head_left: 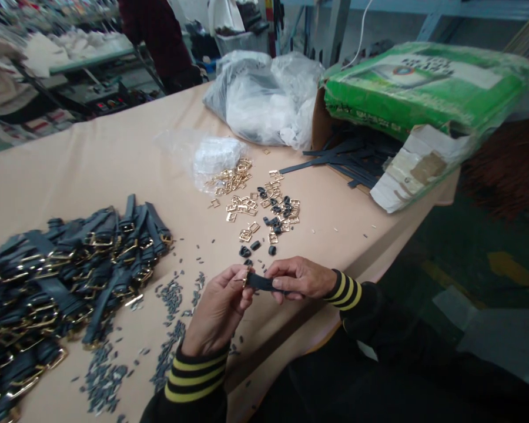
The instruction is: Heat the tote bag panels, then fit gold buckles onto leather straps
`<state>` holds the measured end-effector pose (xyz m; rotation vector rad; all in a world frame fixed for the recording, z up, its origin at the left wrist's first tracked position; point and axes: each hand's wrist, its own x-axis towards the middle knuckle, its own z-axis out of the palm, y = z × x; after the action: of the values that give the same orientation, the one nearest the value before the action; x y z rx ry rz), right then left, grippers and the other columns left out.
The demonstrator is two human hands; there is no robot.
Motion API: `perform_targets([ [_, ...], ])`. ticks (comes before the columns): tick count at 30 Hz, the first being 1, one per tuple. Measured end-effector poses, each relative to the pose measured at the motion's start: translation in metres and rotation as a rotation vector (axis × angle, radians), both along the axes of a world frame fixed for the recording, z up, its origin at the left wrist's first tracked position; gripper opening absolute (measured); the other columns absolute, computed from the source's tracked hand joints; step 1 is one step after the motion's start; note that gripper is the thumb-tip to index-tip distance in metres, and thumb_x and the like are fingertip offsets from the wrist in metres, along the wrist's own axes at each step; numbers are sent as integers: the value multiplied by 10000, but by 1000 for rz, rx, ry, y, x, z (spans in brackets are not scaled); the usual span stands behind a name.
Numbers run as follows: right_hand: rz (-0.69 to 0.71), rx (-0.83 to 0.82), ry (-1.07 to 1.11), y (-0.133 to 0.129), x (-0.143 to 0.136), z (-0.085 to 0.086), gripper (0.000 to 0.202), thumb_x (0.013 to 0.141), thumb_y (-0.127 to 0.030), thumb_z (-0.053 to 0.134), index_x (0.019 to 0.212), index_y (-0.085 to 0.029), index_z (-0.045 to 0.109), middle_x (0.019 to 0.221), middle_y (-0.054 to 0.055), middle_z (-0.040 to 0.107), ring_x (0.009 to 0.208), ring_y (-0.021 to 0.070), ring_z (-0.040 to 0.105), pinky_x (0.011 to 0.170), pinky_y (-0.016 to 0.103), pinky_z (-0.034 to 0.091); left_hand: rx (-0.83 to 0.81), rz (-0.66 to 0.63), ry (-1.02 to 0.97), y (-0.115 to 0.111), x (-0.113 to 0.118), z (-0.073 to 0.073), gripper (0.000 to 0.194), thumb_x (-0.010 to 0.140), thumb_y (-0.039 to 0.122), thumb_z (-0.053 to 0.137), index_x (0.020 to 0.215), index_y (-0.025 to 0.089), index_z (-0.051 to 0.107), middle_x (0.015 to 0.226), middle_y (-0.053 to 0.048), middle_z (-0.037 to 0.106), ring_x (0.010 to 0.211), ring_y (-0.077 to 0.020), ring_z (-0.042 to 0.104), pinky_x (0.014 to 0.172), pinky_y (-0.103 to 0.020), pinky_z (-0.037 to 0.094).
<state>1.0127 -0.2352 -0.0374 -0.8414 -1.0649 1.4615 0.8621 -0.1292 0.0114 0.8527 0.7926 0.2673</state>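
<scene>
Between my two hands, over the front of the table, is a short dark strap (261, 282) with a gold buckle (245, 278) at its left end. My left hand (223, 299) is closed on the buckle end, thumb and fingers pinching it. My right hand (302, 278) grips the strap's other end, fingers folded round it. Just beyond my hands lie several small dark strap loops (255, 245) and a scatter of loose gold buckles (242, 205). Tiny dark offcuts (171, 296) are strewn to the left of my left hand.
A big heap of dark straps with gold buckles (70, 270) covers the table's left side. At the back stand a clear plastic bag (264, 97) and a green box (423, 88), with long dark strips (348, 155) under it. A person (158, 41) is beyond the table (127, 147).
</scene>
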Motion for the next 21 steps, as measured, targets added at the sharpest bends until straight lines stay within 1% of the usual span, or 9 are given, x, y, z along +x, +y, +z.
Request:
perform_targets([
  [2,-66,-7,-60,0,-1,2,202,861,-297,483,949,-116,493,647,-17,554,406,29,375,384,149,289,-52,11,-30,-4,3,-1,233,613,219,741,711,122,553,518,40,489,421,-6,392,378,-81,309],
  [4,-134,-55,-146,-1,-1,6,130,857,-236,473,900,-115,490,606,-28,539,411,31,374,402,148,296,-40,29,-48,-7,4,-3,232,636,233,727,728,129,541,511,44,477,421,-7,385,374,-78,295],
  [6,-157,-100,-224,-2,-1,11,78,849,-187,465,870,-116,490,582,-32,537,412,33,377,413,150,301,-8,49,-54,-9,5,-7,246,642,247,725,755,130,540,514,46,478,424,-10,388,376,-82,293],
  [9,-196,-93,-275,-2,-5,18,15,836,-142,462,837,-130,471,599,-20,559,469,52,452,462,161,352,-4,31,-58,-15,7,-16,269,634,252,731,760,118,535,530,38,493,444,-18,406,386,-92,306],
  [11,-296,-74,-285,-1,-11,19,45,829,-124,462,854,-148,434,629,-13,582,548,80,531,525,182,407,-11,21,-79,-21,10,-23,251,669,259,703,766,113,524,563,19,519,468,-25,424,399,-99,317],
  [13,-418,-57,-342,0,-16,19,125,826,-116,463,929,-161,409,659,-10,605,605,102,576,573,205,440,1,52,-98,-25,13,-30,232,701,255,673,800,129,506,600,15,536,489,-34,444,414,-109,334],
  [16,-467,-8,-494,-1,-20,19,172,838,-129,452,1002,-173,432,734,0,622,607,102,581,587,214,450,102,121,-84,-29,13,-37,232,708,245,666,828,158,487,617,41,521,500,-43,459,438,-133,371],
  [19,-449,24,-596,-2,-20,19,101,840,-152,471,933,-177,499,775,-4,607,615,96,567,607,212,447,297,115,-42,-30,9,-39,177,735,253,637,815,154,513,629,45,515,513,-43,464,473,-149,407],
  [21,-482,28,-640,-2,-19,19,57,830,-164,505,884,-174,522,743,-17,590,627,96,555,624,208,435,358,89,-26,-30,5,-37,146,748,245,617,826,151,538,677,31,536,560,-56,495,515,-165,443],
])
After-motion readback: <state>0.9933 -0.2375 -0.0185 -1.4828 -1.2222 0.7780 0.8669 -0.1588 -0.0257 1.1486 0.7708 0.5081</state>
